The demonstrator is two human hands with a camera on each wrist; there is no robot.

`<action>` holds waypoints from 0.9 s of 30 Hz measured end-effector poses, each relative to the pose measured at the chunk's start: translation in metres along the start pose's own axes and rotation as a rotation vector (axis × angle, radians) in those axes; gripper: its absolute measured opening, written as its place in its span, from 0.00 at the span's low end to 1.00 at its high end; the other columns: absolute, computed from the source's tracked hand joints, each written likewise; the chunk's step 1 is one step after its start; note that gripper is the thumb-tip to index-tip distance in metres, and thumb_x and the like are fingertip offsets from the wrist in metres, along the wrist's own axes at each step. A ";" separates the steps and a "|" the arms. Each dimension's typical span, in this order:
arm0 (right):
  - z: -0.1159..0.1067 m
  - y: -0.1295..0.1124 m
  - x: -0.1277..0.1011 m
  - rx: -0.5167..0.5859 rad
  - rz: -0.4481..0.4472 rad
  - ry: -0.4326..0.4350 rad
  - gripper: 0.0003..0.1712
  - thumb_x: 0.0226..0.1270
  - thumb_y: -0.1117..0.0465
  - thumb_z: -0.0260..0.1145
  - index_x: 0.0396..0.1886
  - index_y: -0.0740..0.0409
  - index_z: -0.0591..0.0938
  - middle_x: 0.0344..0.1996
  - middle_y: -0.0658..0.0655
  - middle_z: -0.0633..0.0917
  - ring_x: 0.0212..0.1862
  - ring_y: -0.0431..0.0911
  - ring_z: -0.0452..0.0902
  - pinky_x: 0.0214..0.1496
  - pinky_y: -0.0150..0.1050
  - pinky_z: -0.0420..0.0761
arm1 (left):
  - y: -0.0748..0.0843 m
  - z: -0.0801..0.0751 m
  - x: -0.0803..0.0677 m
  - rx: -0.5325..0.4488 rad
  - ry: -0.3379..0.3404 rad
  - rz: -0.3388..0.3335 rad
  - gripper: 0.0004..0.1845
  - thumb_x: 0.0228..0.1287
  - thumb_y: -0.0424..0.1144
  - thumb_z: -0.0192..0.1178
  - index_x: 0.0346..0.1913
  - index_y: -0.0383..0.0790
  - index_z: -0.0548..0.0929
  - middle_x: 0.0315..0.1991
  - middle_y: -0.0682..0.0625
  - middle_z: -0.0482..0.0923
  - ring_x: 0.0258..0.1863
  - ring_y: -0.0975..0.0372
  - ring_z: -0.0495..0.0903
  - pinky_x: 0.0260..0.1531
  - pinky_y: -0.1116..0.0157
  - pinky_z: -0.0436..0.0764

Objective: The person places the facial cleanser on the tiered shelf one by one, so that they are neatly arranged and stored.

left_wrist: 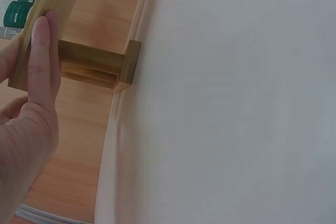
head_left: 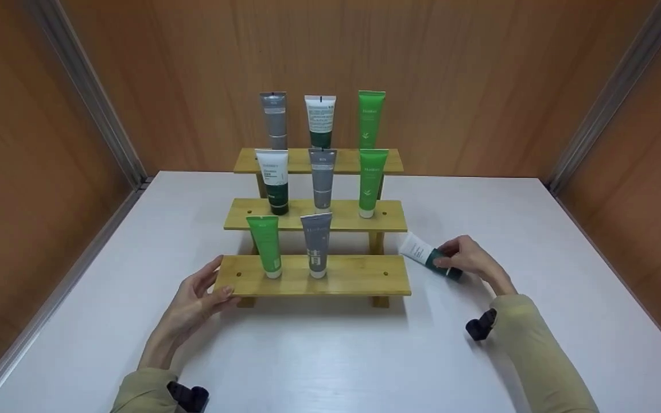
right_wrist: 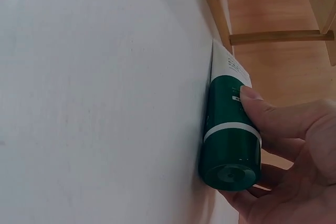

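White-and-green tube (head_left: 429, 257) lies on the tabletop (head_left: 319, 355), gripped by the right hand (head_left: 468, 259).
The fingers (right_wrist: 273, 116) curl round its dark green cap end, thumb on top, just right of the bamboo stepped rack (head_left: 313, 276). The left hand (head_left: 195, 304) rests straight fingers (left_wrist: 44, 56) against the lowest shelf's left end.

Print marks the tubes (head_left: 319, 121) on the rack — all too blurred to read.
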State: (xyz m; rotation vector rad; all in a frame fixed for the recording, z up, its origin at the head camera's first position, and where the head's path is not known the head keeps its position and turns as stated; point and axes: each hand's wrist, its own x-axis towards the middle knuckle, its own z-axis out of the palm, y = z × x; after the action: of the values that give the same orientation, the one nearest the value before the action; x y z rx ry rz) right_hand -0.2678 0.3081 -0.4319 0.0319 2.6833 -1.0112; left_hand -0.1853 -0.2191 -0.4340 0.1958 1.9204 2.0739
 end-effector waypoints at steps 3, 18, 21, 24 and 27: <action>0.003 0.000 -0.003 0.022 0.001 0.009 0.29 0.54 0.52 0.65 0.53 0.62 0.74 0.48 0.61 0.77 0.44 0.48 0.72 0.42 0.32 0.74 | -0.001 0.000 0.000 0.005 0.002 -0.001 0.44 0.57 0.32 0.59 0.70 0.45 0.42 0.67 0.41 0.49 0.53 0.60 0.73 0.56 0.57 0.74; 0.006 -0.011 -0.026 0.212 -0.084 0.035 0.31 0.59 0.54 0.61 0.60 0.63 0.68 0.54 0.64 0.73 0.50 0.50 0.69 0.46 0.32 0.75 | -0.003 0.000 0.000 -0.017 -0.011 0.014 0.43 0.57 0.31 0.58 0.70 0.44 0.43 0.67 0.41 0.50 0.52 0.61 0.73 0.56 0.57 0.74; 0.007 -0.014 -0.030 0.257 -0.102 0.040 0.29 0.61 0.56 0.60 0.60 0.64 0.67 0.53 0.64 0.72 0.49 0.50 0.69 0.46 0.32 0.75 | -0.003 0.000 0.000 -0.014 -0.010 0.011 0.43 0.57 0.31 0.58 0.70 0.44 0.43 0.67 0.41 0.50 0.52 0.61 0.73 0.56 0.56 0.74; 0.008 -0.017 -0.033 0.297 -0.129 0.048 0.29 0.62 0.57 0.59 0.60 0.65 0.65 0.53 0.65 0.71 0.49 0.50 0.69 0.46 0.32 0.76 | -0.002 -0.001 0.000 -0.003 -0.006 0.013 0.43 0.57 0.32 0.58 0.70 0.44 0.43 0.67 0.41 0.50 0.52 0.61 0.73 0.56 0.56 0.74; 0.008 -0.020 -0.036 0.326 -0.148 0.052 0.28 0.62 0.58 0.58 0.60 0.64 0.65 0.52 0.65 0.71 0.49 0.51 0.69 0.47 0.34 0.77 | -0.002 -0.001 0.000 0.009 0.002 0.014 0.43 0.57 0.33 0.58 0.70 0.44 0.43 0.67 0.41 0.50 0.53 0.60 0.72 0.55 0.56 0.74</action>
State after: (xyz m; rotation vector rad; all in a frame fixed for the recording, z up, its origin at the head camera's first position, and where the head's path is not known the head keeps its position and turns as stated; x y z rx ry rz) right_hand -0.2331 0.2909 -0.4155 -0.0782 2.5668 -1.5041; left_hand -0.1852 -0.2198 -0.4365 0.2099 1.9355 2.0761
